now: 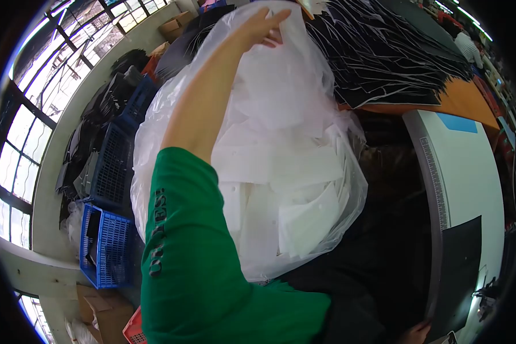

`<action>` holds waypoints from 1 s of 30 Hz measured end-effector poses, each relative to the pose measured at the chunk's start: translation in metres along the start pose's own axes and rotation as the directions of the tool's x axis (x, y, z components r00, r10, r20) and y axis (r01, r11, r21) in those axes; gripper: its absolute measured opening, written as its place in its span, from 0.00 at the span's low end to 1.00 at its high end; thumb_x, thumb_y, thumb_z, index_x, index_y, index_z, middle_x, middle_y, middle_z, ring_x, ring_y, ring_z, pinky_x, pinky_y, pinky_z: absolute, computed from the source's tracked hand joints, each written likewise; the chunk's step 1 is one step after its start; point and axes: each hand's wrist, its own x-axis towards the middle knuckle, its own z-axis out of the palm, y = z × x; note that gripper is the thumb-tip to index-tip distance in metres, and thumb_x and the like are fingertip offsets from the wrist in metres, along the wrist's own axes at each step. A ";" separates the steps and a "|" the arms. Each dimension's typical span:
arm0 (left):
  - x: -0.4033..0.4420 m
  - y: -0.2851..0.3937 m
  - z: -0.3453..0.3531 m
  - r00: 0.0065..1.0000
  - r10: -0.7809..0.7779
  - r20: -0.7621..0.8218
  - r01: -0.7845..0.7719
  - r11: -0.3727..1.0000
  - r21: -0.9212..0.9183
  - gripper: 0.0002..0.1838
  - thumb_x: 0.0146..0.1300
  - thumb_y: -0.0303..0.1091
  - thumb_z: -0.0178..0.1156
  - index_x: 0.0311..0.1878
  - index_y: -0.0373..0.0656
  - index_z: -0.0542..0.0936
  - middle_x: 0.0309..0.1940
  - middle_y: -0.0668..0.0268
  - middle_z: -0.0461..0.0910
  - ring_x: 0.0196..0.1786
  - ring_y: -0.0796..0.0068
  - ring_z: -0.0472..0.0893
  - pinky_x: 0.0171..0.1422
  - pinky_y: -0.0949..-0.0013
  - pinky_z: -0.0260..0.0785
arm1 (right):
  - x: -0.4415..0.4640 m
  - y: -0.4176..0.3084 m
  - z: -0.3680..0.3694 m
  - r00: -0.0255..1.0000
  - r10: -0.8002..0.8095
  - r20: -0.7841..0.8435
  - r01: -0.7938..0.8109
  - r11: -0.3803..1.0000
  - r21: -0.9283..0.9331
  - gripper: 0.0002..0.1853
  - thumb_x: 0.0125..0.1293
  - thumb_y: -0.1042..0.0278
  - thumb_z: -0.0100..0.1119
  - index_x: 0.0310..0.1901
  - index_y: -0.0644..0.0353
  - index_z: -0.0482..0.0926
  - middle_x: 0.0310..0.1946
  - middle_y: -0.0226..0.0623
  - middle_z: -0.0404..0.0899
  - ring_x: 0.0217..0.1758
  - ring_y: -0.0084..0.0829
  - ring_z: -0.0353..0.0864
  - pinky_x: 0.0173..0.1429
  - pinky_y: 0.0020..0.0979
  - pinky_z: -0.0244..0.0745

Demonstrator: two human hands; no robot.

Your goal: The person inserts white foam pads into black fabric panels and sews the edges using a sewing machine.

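Long reach over a loaded bag!

Here you are, left hand [266, 27] right out at the far end of the clear plastic bag [281, 103], green sleeve [183, 218] across its near-left side! The bag sits squarely ahead of you, full of loose white pieces [304, 163]. That left grip shows loosely parted fingers; whether they pinch any film, I can't tell. Low on the right, your right hand [415, 333] is by the black sheet [456, 269], mostly cut off, so its hold can't be called.

Danger spots? A hard tug could tear the film or slip a weak pinch; an uneven pull might tip the bag and spill pieces.

Now the room: the dark sheet stack [384, 51] looks close on the far right, a blue crate [106, 246] edges the left. Toward the pale ruled panel [467, 172], a dark stretch, too dim to judge how much space you get.
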 end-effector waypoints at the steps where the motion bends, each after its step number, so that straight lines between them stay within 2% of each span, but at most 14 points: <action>1: 0.004 0.003 0.003 1.000 0.008 0.003 -0.008 1.000 0.000 0.41 0.64 0.63 0.61 0.68 0.43 0.62 0.50 0.57 0.81 0.37 0.63 0.86 0.40 0.60 0.81 | -0.002 0.003 0.004 0.999 -0.013 -0.037 0.014 1.000 0.010 0.15 0.72 0.58 0.58 0.45 0.63 0.85 0.39 0.49 0.84 0.42 0.50 0.83 0.50 0.46 0.78; 5: 0.015 -0.001 0.022 0.981 0.195 0.027 -0.163 0.883 -0.439 0.42 0.64 0.61 0.63 0.70 0.46 0.58 0.51 0.55 0.80 0.40 0.61 0.86 0.41 0.60 0.81 | -0.008 0.051 0.051 0.972 0.203 0.121 -0.211 0.976 0.057 0.19 0.77 0.62 0.48 0.54 0.69 0.81 0.48 0.60 0.83 0.51 0.56 0.83 0.54 0.42 0.77; 7: 0.011 -0.040 0.029 0.993 -0.002 0.119 0.034 0.964 -0.265 0.39 0.65 0.59 0.63 0.69 0.46 0.60 0.54 0.53 0.79 0.42 0.58 0.85 0.46 0.58 0.81 | -0.012 0.041 0.037 0.987 0.145 0.072 -0.144 0.989 -0.030 0.17 0.75 0.61 0.51 0.51 0.66 0.82 0.45 0.55 0.83 0.47 0.53 0.83 0.51 0.43 0.78; 9: 0.010 -0.077 0.036 0.989 -0.067 0.129 -0.011 0.850 0.526 0.43 0.69 0.55 0.61 0.78 0.49 0.50 0.57 0.53 0.77 0.42 0.63 0.83 0.46 0.62 0.80 | -0.010 0.021 0.017 1.000 -0.013 -0.001 0.013 0.979 -0.205 0.14 0.72 0.57 0.58 0.44 0.60 0.85 0.40 0.47 0.84 0.38 0.48 0.84 0.46 0.46 0.79; 10: 0.011 -0.082 0.035 0.990 -0.057 0.128 -0.020 0.848 0.529 0.43 0.69 0.55 0.61 0.78 0.49 0.50 0.57 0.53 0.77 0.42 0.63 0.83 0.46 0.62 0.80 | -0.009 0.023 0.018 1.000 -0.005 -0.006 0.004 0.980 -0.198 0.14 0.72 0.57 0.58 0.44 0.60 0.85 0.40 0.47 0.84 0.38 0.48 0.84 0.46 0.46 0.79; 14: -0.003 -0.068 0.040 0.976 -0.216 0.034 0.218 0.971 -0.101 0.47 0.66 0.55 0.63 0.79 0.49 0.51 0.57 0.53 0.79 0.46 0.58 0.85 0.50 0.61 0.78 | -0.004 0.053 0.035 0.989 -0.146 0.009 0.145 0.988 0.056 0.14 0.71 0.66 0.53 0.43 0.70 0.83 0.34 0.63 0.82 0.36 0.63 0.80 0.42 0.51 0.76; 17: 0.028 -0.044 0.023 0.997 -0.037 0.073 0.050 0.980 -0.193 0.49 0.66 0.53 0.63 0.81 0.50 0.47 0.57 0.53 0.79 0.46 0.61 0.86 0.47 0.63 0.78 | 0.012 0.060 0.047 0.710 -0.355 -0.608 0.691 0.515 0.507 0.13 0.69 0.65 0.55 0.39 0.68 0.83 0.29 0.59 0.81 0.32 0.60 0.79 0.37 0.52 0.74; 18: 0.034 -0.043 0.019 0.997 -0.031 0.072 0.044 0.980 -0.193 0.49 0.66 0.53 0.63 0.81 0.50 0.47 0.57 0.53 0.79 0.46 0.61 0.86 0.47 0.63 0.78 | 0.010 0.057 0.042 0.709 -0.351 -0.612 0.692 0.515 0.506 0.13 0.69 0.65 0.55 0.39 0.68 0.83 0.29 0.59 0.81 0.32 0.60 0.79 0.37 0.52 0.74; 21: 0.047 -0.051 0.005 0.999 0.044 -0.028 -0.046 0.994 -0.099 0.34 0.65 0.49 0.63 0.70 0.47 0.67 0.51 0.58 0.83 0.45 0.66 0.85 0.45 0.63 0.78 | -0.004 0.035 -0.002 0.982 -0.174 0.080 0.173 0.985 0.017 0.12 0.68 0.65 0.57 0.37 0.67 0.83 0.25 0.55 0.79 0.28 0.58 0.77 0.34 0.52 0.71; 24: 0.072 -0.140 -0.015 0.998 -0.068 0.002 0.066 0.976 0.205 0.10 0.57 0.37 0.62 0.36 0.42 0.86 0.36 0.62 0.86 0.41 0.72 0.85 0.42 0.66 0.78 | 0.005 0.021 -0.011 0.981 -0.193 -0.002 0.192 0.977 0.096 0.11 0.67 0.65 0.58 0.35 0.66 0.82 0.23 0.55 0.78 0.27 0.57 0.76 0.33 0.52 0.69; 25: 0.085 -0.171 -0.011 0.987 -0.160 0.034 0.084 0.673 0.735 0.12 0.59 0.39 0.62 0.36 0.40 0.85 0.31 0.62 0.86 0.38 0.66 0.86 0.45 0.64 0.78 | 0.005 0.016 -0.012 0.979 -0.200 -0.043 0.204 0.970 0.134 0.11 0.66 0.65 0.58 0.35 0.66 0.82 0.23 0.54 0.77 0.26 0.57 0.76 0.32 0.52 0.69; 26: 0.085 -0.203 -0.001 0.996 -0.083 0.034 -0.003 0.347 0.938 0.19 0.53 0.43 0.67 0.44 0.42 0.86 0.45 0.52 0.85 0.50 0.58 0.84 0.57 0.57 0.76 | 0.001 0.018 -0.010 0.981 -0.187 -0.046 0.191 0.974 0.125 0.11 0.66 0.65 0.58 0.35 0.66 0.82 0.23 0.54 0.77 0.26 0.57 0.76 0.32 0.52 0.69; 29: 0.072 -0.275 0.004 0.991 0.058 -0.120 0.067 0.559 0.826 0.26 0.56 0.47 0.66 0.56 0.46 0.82 0.58 0.53 0.81 0.62 0.56 0.78 0.70 0.56 0.67 | -0.010 0.047 0.001 0.981 -0.173 0.087 0.183 0.975 -0.127 0.12 0.69 0.57 0.59 0.42 0.56 0.85 0.38 0.47 0.84 0.34 0.47 0.84 0.41 0.46 0.78; 30: 0.082 -0.299 0.001 0.970 0.236 -0.064 -0.086 0.574 0.814 0.29 0.58 0.48 0.65 0.61 0.46 0.79 0.63 0.54 0.76 0.67 0.57 0.73 0.73 0.58 0.63 | -0.010 0.054 0.005 0.983 -0.163 0.087 0.175 0.974 -0.143 0.12 0.69 0.57 0.59 0.42 0.56 0.85 0.38 0.47 0.84 0.34 0.47 0.84 0.41 0.46 0.78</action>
